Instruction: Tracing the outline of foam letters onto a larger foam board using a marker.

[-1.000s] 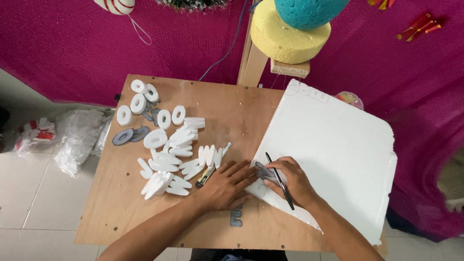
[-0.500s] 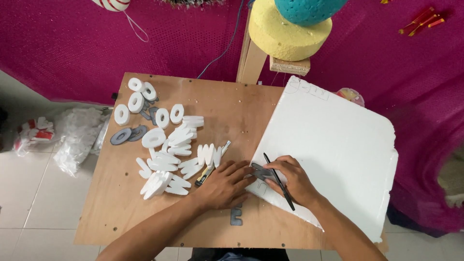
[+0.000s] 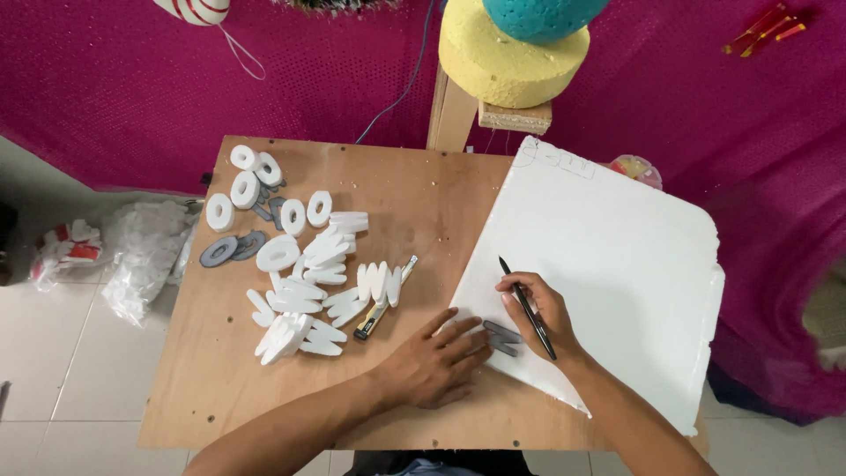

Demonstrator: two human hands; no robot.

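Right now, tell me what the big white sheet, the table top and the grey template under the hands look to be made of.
White sheet: probably foam board, matte, with a crumbly chipped right edge. Table top: plywood by its look, bare brown grain, screw heads along the rim. Grey template: thin and flat, maybe card or plastic; too small to tell. The right hand holds a black pen over it.

I see a wooden table (image 3: 414,203) backed by a magenta cloth (image 3: 132,79). On its left half lies a heap of white foam letters (image 3: 308,273), with two grey ovals (image 3: 231,249) at the heap's left edge and a yellow utility knife (image 3: 384,310) at its right. Beyond the table's far edge, a wooden post (image 3: 451,113) carries a yellow foam disc (image 3: 502,62) topped by a teal ball (image 3: 542,16). Left of the table, on the tiled floor (image 3: 53,370), sit clear plastic bags (image 3: 141,256).
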